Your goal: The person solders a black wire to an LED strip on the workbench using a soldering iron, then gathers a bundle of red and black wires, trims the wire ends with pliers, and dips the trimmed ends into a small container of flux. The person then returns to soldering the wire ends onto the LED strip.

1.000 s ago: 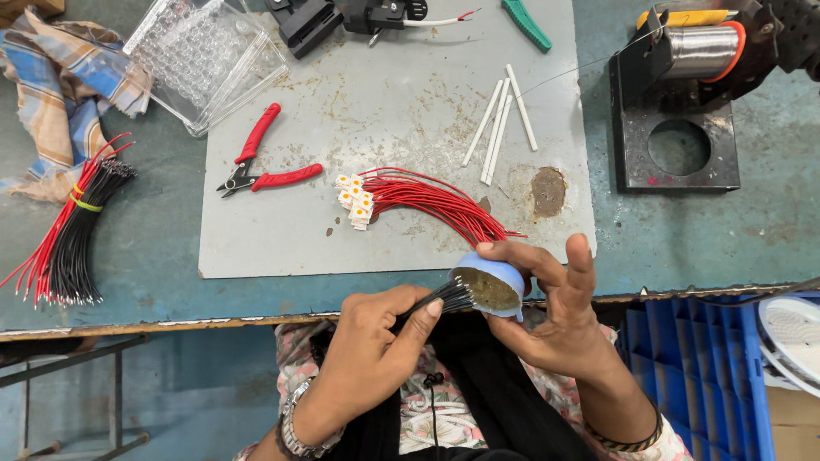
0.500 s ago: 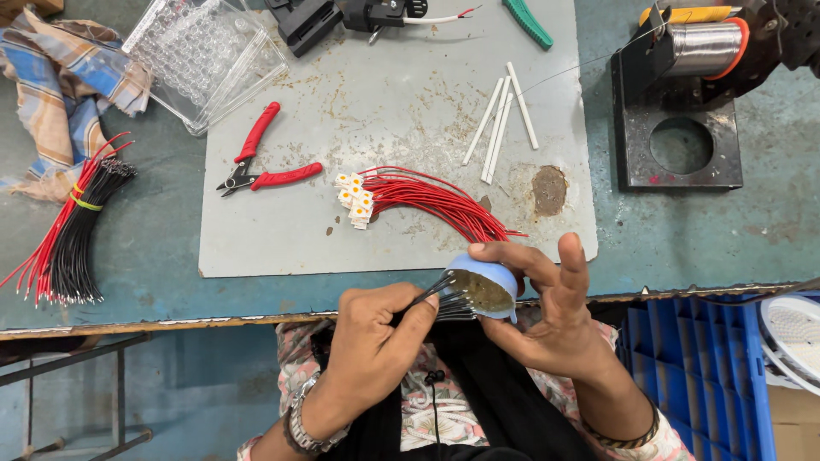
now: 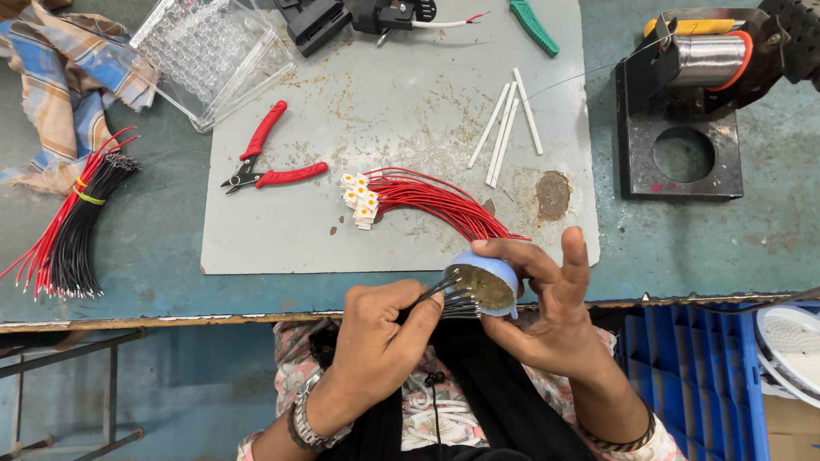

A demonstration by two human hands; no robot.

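One grey mat (image 3: 282,230) on worn teal bench (image 3: 145,248)

Red-handled cutters (image 3: 272,162), white tubes (image 3: 506,124), solder spool (image 3: 707,58), checked cloth (image 3: 60,81), clear plastic tray (image 3: 213,53)

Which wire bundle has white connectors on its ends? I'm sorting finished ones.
The all-red bundle on the grey mat; the tied red-and-black bundle at far left ends in bare tips.

A small round blue tin (image 3: 491,286) sits near the table edge, tilted so its open mouth faces left; inside is a brownish-yellow paste; a bunch of thin black wires (image 3: 451,299) points right, its bare fanned ends touching the paste at the rim.
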